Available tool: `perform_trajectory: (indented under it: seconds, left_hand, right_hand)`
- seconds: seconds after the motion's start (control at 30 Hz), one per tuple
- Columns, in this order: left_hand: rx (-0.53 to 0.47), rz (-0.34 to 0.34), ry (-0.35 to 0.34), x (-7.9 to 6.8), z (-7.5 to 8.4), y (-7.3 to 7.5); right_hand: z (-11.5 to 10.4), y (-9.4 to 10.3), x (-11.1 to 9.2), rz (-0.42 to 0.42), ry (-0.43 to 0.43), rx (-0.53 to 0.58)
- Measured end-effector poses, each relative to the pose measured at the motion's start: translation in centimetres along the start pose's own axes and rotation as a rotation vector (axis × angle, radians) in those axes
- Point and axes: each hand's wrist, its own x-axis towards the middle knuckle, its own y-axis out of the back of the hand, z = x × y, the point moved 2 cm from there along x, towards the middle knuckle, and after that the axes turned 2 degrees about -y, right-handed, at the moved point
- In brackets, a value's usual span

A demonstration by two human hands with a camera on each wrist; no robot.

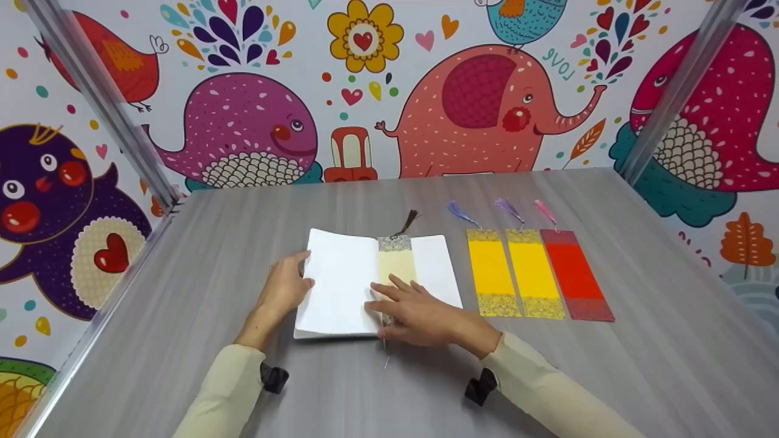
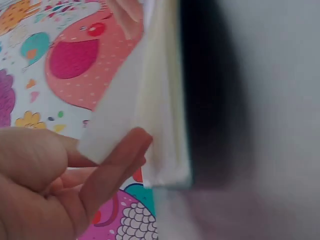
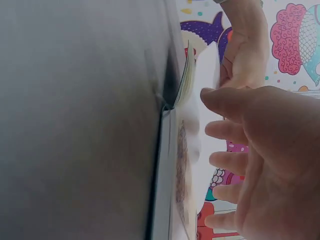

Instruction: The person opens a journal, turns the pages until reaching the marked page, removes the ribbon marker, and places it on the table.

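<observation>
An open notebook (image 1: 341, 286) with blank white pages lies in the middle of the table. Along its inner fold, on the right-hand page, rests a cream bookmark (image 1: 397, 263) with patterned ends and a dark brown tassel (image 1: 409, 221). At the notebook's left edge my left hand (image 1: 281, 287) pinches a loose page (image 2: 117, 112), lifted away from the other sheets in the left wrist view. My right hand (image 1: 423, 313), fingers spread and fairly straight, is over the bookmark's lower part and hides some of it. Whether its fingertips touch the paper I cannot tell.
Right of the notebook, two yellow bookmarks (image 1: 492, 267) and a red bookmark (image 1: 574, 271) lie side by side, tassels pointing away. A printed wall (image 1: 365, 109) stands behind the grey table (image 1: 231, 243), with metal posts at the corners.
</observation>
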Motion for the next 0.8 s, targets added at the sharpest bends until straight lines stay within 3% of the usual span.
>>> perform_trajectory:
  seconds: [0.17,0.33,0.47,0.6,0.8]
  left_hand:
    - [0.092,-0.032,-0.046,-0.7,-0.3,-0.6]
    - [0.231,-0.117,-0.063,-1.5,0.7,-1.4]
    - [0.280,-0.169,-0.070,-1.8,1.5,-2.3]
    - [0.271,-0.268,-0.107,-1.6,1.9,-3.1]
    - [0.217,-0.479,-0.221,-0.7,2.0,-3.8]
  right_hand:
    - [0.4,-0.2,-0.3,-0.048,-0.028,-0.009]
    - [0.7,-0.2,-0.5,-0.121,-0.050,-0.033]
    - [0.7,-0.1,-0.5,-0.143,-0.045,-0.068]
    - [0.8,-0.4,-0.6,-0.135,-0.036,-0.092]
    - [1.0,-0.5,-0.6,-0.130,-0.031,-0.109]
